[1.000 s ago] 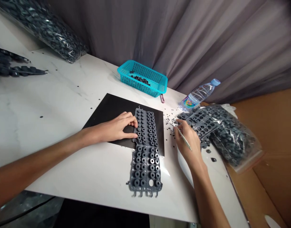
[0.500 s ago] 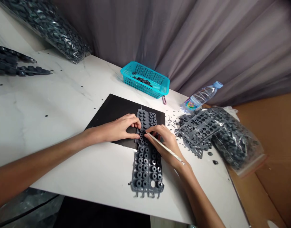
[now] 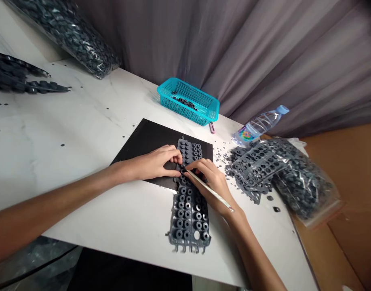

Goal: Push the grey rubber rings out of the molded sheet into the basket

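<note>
A dark grey moulded rubber sheet (image 3: pixel 185 214) with rows of round ring-shaped parts lies lengthwise before me, its far half on a black mat (image 3: pixel 143 137). One round hole shows near its close end. My left hand (image 3: pixel 164 161) grips the sheet's left edge, thumb and fingers pinched around a ring part. In my right hand (image 3: pixel 211 182) is a thin white stick-like tool (image 3: pixel 214 193), held like a pen. The tool's tip is at the sheet beside my left fingertips; the exact contact is hidden by the fingers.
Behind the mat stands a turquoise basket (image 3: pixel 188 101) holding small dark parts. A water bottle (image 3: pixel 261 125), stacked punched sheets (image 3: pixel 249 169) and a filled plastic bag (image 3: pixel 306 186) lie at right. Another filled bag (image 3: pixel 73 40) is at back left. Small dark discs are scattered about.
The whole view has shifted slightly, so things appear a little further right. Both hands keep their places on the sheet, with only slight finger movement at the tool's tip.
</note>
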Tool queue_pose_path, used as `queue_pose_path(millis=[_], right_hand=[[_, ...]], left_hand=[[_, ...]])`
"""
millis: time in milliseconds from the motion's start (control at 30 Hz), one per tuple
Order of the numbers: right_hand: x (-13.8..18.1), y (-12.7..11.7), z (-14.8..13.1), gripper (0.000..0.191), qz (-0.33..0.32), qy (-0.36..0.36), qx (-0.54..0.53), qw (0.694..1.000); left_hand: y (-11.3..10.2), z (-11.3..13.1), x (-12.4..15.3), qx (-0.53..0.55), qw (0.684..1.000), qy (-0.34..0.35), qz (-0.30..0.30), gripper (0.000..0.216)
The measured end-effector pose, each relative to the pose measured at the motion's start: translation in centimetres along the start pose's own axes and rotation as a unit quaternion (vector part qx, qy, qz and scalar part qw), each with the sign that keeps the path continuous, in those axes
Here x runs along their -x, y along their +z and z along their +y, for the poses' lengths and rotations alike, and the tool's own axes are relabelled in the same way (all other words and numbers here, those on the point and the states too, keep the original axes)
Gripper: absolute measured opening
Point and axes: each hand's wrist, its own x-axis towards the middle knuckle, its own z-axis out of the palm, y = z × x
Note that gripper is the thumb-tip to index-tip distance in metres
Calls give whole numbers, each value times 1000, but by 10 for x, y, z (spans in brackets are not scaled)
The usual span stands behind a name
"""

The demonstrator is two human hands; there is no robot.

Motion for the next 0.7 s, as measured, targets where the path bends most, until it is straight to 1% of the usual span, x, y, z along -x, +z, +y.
queue_pose_path(millis=[100,200,333,467,700], right_hand=[[0,2,1,19,-4,-14,31,999],[0,5,2,24,-9,-33,83,996],[1,14,7,25,-4,-50,144,988],[1,20,11,25,8,-55,161,985],[0,17,9,24,7,-65,161,985]], left_hand=[[1,-2,0,3,1000,4,2,27],[1,-4,-1,1,1000,9,2,27],[0,-2,0,-10,1000,5,-2,28],[-1,-1,0,-11,1000,-3,-2,30],[0,-3,-1,-12,1000,2,-4,33]])
